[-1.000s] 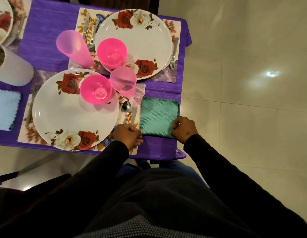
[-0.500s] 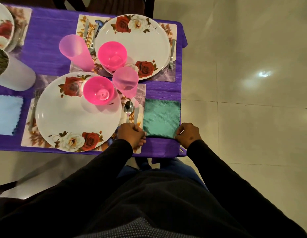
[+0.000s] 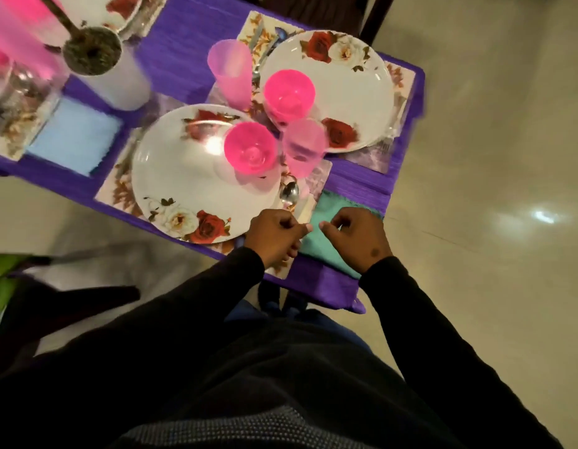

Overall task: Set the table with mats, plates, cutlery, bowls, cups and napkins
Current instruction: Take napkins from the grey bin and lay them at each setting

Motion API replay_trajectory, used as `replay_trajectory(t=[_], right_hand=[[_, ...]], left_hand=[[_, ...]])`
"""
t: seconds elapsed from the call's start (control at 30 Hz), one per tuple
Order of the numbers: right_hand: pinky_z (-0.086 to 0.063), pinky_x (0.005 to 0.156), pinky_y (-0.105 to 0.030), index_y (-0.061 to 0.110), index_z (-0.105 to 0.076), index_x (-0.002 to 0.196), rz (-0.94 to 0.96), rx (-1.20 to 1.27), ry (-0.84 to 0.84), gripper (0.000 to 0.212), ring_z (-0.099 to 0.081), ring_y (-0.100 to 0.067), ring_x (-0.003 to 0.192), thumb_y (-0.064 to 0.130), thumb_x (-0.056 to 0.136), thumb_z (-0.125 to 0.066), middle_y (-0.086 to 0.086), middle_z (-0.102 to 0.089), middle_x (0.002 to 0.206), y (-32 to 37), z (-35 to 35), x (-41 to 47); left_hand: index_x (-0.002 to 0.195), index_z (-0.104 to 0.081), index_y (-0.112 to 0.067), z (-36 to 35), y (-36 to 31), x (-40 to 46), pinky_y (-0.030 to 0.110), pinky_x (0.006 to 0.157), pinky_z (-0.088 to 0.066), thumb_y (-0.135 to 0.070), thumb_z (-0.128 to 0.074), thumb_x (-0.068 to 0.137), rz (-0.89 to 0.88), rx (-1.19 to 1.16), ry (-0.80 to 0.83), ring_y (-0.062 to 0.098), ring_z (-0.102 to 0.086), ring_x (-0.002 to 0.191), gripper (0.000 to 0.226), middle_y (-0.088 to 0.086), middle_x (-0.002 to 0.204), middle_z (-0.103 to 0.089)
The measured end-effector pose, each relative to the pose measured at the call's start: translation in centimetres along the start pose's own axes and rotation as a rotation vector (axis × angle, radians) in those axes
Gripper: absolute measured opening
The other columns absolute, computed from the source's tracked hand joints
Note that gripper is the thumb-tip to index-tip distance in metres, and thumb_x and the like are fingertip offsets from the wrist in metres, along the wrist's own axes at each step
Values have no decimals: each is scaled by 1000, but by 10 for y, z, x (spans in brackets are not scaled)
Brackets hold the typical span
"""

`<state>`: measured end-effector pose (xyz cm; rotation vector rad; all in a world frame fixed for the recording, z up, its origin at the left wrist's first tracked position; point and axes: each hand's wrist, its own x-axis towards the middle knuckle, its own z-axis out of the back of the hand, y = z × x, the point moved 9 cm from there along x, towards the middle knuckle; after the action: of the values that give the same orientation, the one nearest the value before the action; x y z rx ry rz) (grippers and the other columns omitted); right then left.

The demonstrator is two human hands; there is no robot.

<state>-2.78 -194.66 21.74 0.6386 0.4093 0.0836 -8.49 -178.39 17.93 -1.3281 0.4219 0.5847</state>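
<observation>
Step in hand: laying the teal napkin (image 3: 333, 222) at the near place setting; judged nearly done.
Napkin position: flat on the purple tablecloth (image 3: 362, 186), just right of the near mat (image 3: 119, 186), at the table's near right corner.
Napkin axis: long side appears to run from the person toward the far edge, slightly slanted; the near part is hidden by the hands.
Left hand (image 3: 274, 236): above the napkin's left edge and the mat corner, fingers curled, thumb toward the other hand; holding nothing that I can see.
Right hand (image 3: 358, 239): above the napkin's middle and right side, fingers loosely curled; contact with the cloth cannot be told.
Key relation: the napkin lies directly under and just beyond both hands; the right hand is the nearer to its centre, so any last straightening likely falls to it.
Count, plates: two whole, near plate (image 3: 197, 176) and far plate (image 3: 329, 89); a third partly seen at top left.
Count, bowls: two pink, one per plate, bowl (image 3: 250, 152).
Count, cups: two clear pink in full view, cup (image 3: 303, 147); more pink blur at far left, unclear.
Count, napkins: two, teal and light blue napkin (image 3: 74, 137).
Cutlery: a spoon (image 3: 289, 192) beside the near plate; the rest is blurred.
Other: white pot (image 3: 109, 69).
</observation>
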Motion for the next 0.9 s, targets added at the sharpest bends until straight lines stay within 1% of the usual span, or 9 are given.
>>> replay_trajectory(t=[0.07,0.13,0.27,0.33,0.4,0.47,0.57,0.73,0.9], right_hand=[[-37,61,-27,21,-60,62,105,85,53,30,-55,-10,60,29,88,-72,7,-60,60,25,-5,7],[-38,58,-24,24,-59,56,206,182,132,35,-54,-6,56,23,87,-73,8,-59,54,58,-19,9],[-46,60,-34,12,-64,64,366,270,246,27,-60,-20,63,23,88,-71,-2,-63,62,128,-56,20],[-44,58,-30,16,-64,67,443,261,299,23,-58,-13,60,23,87,-71,4,-61,62,165,-75,20],[-39,55,-22,21,-63,69,511,226,354,21,-52,-5,53,22,88,-73,9,-58,59,198,-89,21],[-40,55,-21,21,-65,72,562,170,422,20,-55,-6,53,28,88,-74,10,-61,60,231,-109,20],[-45,58,-27,18,-68,75,607,97,501,18,-58,-10,54,29,88,-74,7,-64,61,280,-147,23],[-51,64,-32,17,-67,74,611,19,586,15,-61,-13,59,25,85,-75,5,-65,65,360,-243,24],[-57,66,-51,20,-66,74,552,-35,747,18,-64,-22,62,36,80,-72,-3,-69,69,428,-374,14]], left_hand=[[70,-63,-2,7,-3,-11,46,56,-59,-28,-75,88,-14,-34,-13,27,-64,50,34,8,57,-66],[69,-65,-6,26,-1,-23,37,51,-57,-21,-72,90,-32,-66,-62,28,-67,52,27,10,58,-67],[73,-65,-8,85,5,-36,32,52,-54,-7,-65,93,-61,-181,-247,28,-69,57,21,18,69,-70],[81,-68,-7,123,11,-45,31,52,-53,-5,-64,94,-71,-235,-352,25,-70,59,14,14,71,-71],[85,-69,-8,158,17,-52,37,56,-58,-4,-64,94,-92,-291,-432,27,-72,63,12,12,74,-72],[84,-70,-13,198,28,-59,34,57,-58,-7,-66,94,-107,-341,-506,24,-72,63,12,7,74,-73],[83,-69,-12,260,57,-62,24,52,-52,-10,-69,94,-91,-403,-597,14,-68,58,11,5,75,-72],[83,-67,-8,352,136,-56,26,52,-51,-9,-67,94,-6,-455,-660,18,-64,59,11,9,74,-70],[86,-68,-10,449,235,-56,20,54,-50,-13,-71,93,151,-401,-726,12,-65,58,8,3,73,-69]])
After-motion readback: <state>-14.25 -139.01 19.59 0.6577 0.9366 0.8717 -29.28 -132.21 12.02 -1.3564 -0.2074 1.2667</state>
